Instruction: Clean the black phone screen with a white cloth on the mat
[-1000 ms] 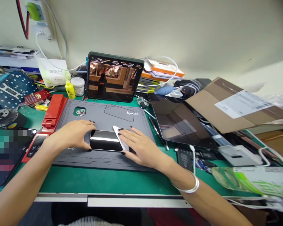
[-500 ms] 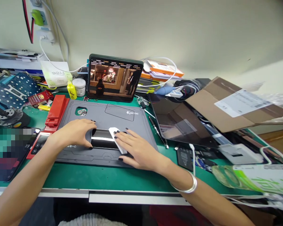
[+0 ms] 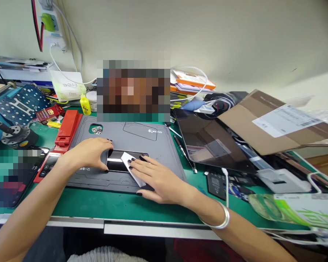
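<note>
A phone-sized black glass panel (image 3: 116,160) with a shiny screen lies flat on the grey WKTOO work mat (image 3: 164,153). My left hand (image 3: 94,154) grips its left end, thumb at the near edge and fingers at the far edge. With its fingers held together and fairly straight, my right hand (image 3: 158,178) presses a folded white wipe (image 3: 133,171) onto the glass. Most of the panel's right part is covered by the wipe and this hand. Small metal parts (image 3: 98,130) sit in the mat's cutout.
Left of the mat are a red folding stand (image 3: 67,129) and a phone (image 3: 30,174). A yellow bottle (image 3: 85,104) stands behind. On the right lie a pen-like tool (image 3: 186,153), a large dark screen (image 3: 207,142) and a cardboard box (image 3: 240,120). The area behind the mat is pixelated.
My right hand has slid the wipe a little to the left over the glass and turned it slightly. My left hand keeps its grip. The whole view has shifted slightly.
</note>
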Demonstrator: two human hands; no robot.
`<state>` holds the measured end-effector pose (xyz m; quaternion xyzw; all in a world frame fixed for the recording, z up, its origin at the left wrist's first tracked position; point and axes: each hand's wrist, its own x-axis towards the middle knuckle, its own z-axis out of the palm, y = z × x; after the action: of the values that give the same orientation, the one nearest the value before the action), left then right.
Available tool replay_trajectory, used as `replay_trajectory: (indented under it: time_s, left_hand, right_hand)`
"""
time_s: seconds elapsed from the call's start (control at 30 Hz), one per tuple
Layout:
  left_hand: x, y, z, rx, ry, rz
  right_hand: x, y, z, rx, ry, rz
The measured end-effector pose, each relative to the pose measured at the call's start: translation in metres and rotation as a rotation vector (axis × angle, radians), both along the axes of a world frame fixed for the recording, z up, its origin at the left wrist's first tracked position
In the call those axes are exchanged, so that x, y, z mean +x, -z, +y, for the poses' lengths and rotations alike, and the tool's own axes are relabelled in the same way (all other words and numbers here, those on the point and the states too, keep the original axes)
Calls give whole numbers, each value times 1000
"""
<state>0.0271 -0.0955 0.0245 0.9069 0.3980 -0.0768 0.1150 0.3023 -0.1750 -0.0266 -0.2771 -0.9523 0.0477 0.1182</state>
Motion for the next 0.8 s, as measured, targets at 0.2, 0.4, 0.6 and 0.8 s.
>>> replay_trajectory:
  time_s: [0.2,0.4,0.6,0.8]
  left_hand:
    - [0,0,1,-8,4,4]
    - [1,-3,0,-6,-2,4]
    - [1,-2,0,-6,2,29]
    - [-2,2,3,2,8,11]
  right_hand:
    - [13,2,13,49,102,29]
    - [6,2,7,43,26,70]
    - [13,4,15,90,31,122]
    - [15,0,17,158,87,168]
